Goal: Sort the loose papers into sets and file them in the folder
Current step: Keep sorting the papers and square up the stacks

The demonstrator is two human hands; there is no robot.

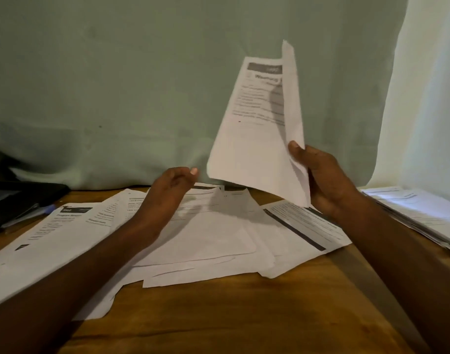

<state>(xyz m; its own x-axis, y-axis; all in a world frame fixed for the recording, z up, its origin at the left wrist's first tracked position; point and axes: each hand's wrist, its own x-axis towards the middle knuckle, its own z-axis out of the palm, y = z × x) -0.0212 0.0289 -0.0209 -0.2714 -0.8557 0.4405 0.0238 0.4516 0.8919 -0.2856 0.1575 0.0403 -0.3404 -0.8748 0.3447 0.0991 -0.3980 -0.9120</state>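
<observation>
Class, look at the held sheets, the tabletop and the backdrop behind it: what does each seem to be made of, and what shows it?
Held sheets: thin matte printer paper; they curl and bend in the right hand. Tabletop: wood or wood veneer, brown with grain streaks and a slight sheen. Backdrop: probably green cloth, matte, with soft folds.

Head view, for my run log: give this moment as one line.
right hand: holds raised sheets | left hand: empty, above loose papers | side stack: right | dark folder: left
</observation>
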